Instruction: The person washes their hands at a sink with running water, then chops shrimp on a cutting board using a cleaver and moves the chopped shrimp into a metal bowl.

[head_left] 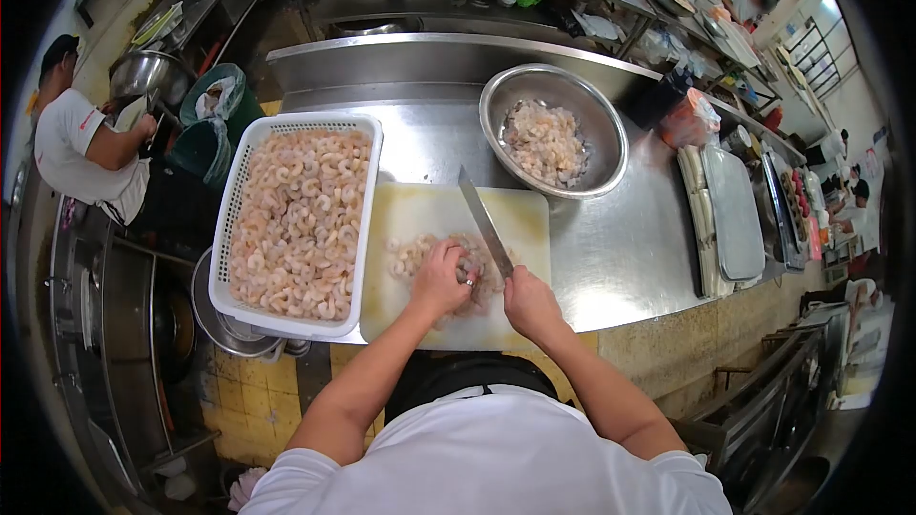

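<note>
A pale cutting board (401,215) lies on the steel table in front of me, with a small heap of peeled shrimp (408,256) in its middle. Over that heap my left hand (444,278) is closed, its curled fingers pressing on some shrimp; the fingertips are partly hidden. My right hand (531,303) is wrapped round the handle of a knife (486,221), whose blade points away from me and slants left across the board, beside the shrimp. Left of the board, a white perforated basket (373,181) is full of peeled shrimp. Beyond the board stands a steel bowl (607,154) with more shrimp pieces.
A raised steel ledge (401,55) borders the table's far side. Trays and folders (733,215) stand at the right end. A co-worker (91,138) is at the left near green bins (224,119). Other people are far off at the right.
</note>
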The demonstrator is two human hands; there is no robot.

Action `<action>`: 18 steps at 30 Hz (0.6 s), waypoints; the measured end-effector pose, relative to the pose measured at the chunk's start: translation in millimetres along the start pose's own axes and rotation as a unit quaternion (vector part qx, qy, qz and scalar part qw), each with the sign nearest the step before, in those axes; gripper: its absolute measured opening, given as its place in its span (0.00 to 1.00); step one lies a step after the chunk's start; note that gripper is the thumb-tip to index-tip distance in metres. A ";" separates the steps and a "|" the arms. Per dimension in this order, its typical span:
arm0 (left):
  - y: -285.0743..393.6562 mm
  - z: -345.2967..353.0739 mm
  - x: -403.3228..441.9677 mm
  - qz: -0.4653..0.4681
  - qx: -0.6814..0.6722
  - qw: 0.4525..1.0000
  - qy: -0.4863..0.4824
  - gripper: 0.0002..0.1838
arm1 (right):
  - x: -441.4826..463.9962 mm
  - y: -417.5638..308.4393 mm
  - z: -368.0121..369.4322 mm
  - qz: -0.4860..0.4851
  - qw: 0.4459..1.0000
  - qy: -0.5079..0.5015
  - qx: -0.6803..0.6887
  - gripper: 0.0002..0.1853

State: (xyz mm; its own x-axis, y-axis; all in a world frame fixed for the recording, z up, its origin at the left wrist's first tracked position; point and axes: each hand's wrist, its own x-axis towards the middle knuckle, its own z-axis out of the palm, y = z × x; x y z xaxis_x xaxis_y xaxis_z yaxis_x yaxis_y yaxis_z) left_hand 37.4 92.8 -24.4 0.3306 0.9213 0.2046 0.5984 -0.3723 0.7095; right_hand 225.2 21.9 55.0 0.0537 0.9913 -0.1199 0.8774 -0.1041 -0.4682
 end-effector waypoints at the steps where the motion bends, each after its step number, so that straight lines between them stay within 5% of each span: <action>1: -0.9 0.0 -1.6 -0.003 -0.001 1.000 0.000 0.20 | -3.3 -7.2 -7.1 0.001 1.000 0.004 0.004 0.12; 18: -6.4 2.1 -4.7 -0.030 -0.019 0.999 0.013 0.31 | -6.3 -6.0 6.8 -0.001 1.000 -0.008 0.023 0.11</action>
State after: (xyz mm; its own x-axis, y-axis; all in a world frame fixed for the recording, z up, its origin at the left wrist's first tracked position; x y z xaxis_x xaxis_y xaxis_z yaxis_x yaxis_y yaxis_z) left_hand 33.5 90.7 -31.3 0.2762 0.9445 0.1776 0.5884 -0.3123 0.7459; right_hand 216.3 15.7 52.5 0.0435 0.9903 -0.1321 0.8542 -0.1054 -0.5091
